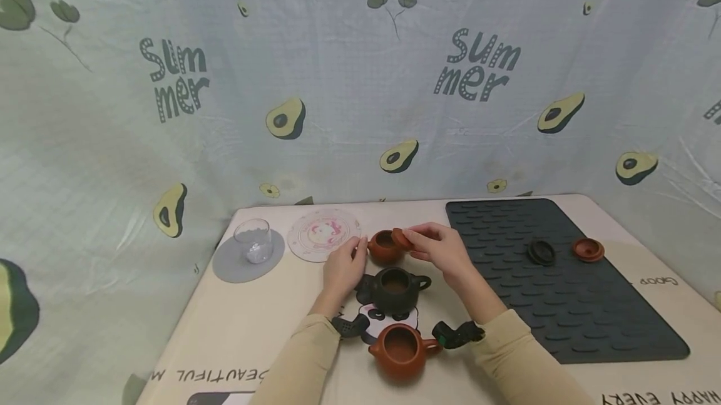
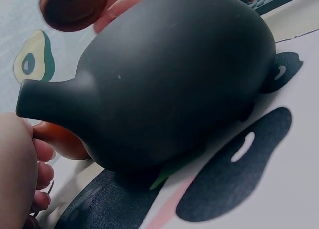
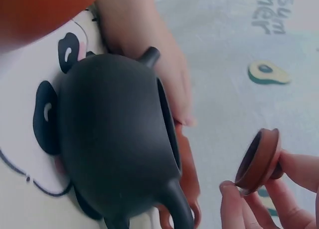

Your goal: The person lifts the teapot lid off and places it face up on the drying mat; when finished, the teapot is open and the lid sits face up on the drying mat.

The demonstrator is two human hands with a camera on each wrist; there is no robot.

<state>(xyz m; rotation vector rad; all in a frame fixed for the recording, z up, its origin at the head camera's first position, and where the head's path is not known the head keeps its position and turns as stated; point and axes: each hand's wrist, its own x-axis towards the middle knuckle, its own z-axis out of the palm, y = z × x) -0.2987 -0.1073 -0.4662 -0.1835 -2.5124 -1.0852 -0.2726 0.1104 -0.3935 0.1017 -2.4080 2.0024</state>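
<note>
My right hand (image 1: 442,248) pinches a reddish-brown teapot lid (image 3: 259,161) by its knob, tilted above the far small clay teapot (image 1: 385,251). That teapot has an uncovered mouth, and its spout points left. My left hand (image 1: 342,266) holds it at the spout, with the grip partly hidden. Just nearer stands a black teapot (image 1: 394,292) without a lid, which fills much of both wrist views. Closest to me, a larger reddish-brown teapot (image 1: 398,355) also stands uncovered, its handle to the right.
On the right lies a dark ridged mat (image 1: 535,305) bearing a black lid (image 1: 542,253) and a reddish-brown lid (image 1: 588,250). At the left a clear glass cup (image 1: 253,242) stands on a grey round mat (image 1: 231,270). A pink-patterned round mat (image 1: 323,235) lies behind my left hand.
</note>
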